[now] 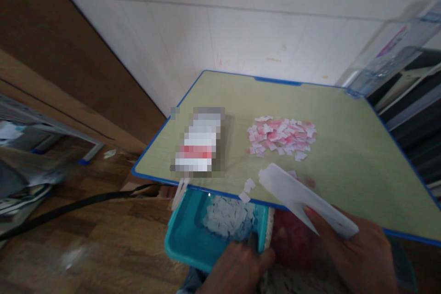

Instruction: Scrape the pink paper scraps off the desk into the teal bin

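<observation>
My right hand (pixel 365 252) grips a folded white sheet, seemingly paper (pixel 299 193), slanting over the table's near edge. Its far end lies by a few loose white paper squares (pixel 245 197) at that edge. Further back is a spread pile of small pink and white paper squares (pixel 280 133). My left hand (pixel 237 264) is closed at the near right side of a teal plastic basin (pixel 179 239). A small dark thing shows at its fingers, too unclear to name. Inside the basin lies a heap of white paper pieces (pixel 229 216).
The pale table (pixel 337 156) has a blue rim and meets a white wall. A blurred-out phone-like thing (pixel 200 140) stands on its left side, a white cable (pixel 181 193) hanging below. A clear plastic bottle (pixel 389 59) is at the back right. A black strap (pixel 86 204) crosses the left.
</observation>
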Tool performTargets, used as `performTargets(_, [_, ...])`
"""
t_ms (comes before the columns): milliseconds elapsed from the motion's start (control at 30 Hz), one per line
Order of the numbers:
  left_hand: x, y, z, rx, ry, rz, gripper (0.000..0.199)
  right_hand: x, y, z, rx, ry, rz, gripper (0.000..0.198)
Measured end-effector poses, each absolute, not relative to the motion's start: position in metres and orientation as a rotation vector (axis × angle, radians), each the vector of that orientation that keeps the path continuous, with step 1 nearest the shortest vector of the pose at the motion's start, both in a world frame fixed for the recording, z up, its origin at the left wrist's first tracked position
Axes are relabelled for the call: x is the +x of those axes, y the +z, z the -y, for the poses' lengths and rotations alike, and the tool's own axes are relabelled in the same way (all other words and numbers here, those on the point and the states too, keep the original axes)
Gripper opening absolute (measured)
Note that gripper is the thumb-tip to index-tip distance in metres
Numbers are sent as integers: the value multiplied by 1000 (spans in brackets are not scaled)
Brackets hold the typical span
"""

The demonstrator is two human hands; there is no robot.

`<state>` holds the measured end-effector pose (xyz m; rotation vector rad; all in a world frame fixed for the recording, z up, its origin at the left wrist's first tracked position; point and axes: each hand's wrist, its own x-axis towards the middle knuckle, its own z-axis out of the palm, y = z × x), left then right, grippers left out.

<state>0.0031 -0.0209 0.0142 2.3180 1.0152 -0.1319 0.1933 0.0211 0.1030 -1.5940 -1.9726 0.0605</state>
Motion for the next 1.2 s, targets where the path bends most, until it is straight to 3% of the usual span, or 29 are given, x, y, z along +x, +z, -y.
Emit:
performTargets(433, [2,16,21,2335,-166,-1033,51,227,111,-12,-1535,-96,2109,23])
performTargets(600, [3,12,21,2334,-115,-1030,50,215,112,-23,-1597,-173,2076,28])
performTargets(867, [3,12,21,2369,-122,-1011,35,184,108,-49,-1428,107,2025,25])
performTargets(1200, [3,11,21,2312,-155,-986,33,171,115,-39,-1233,418,2191,26])
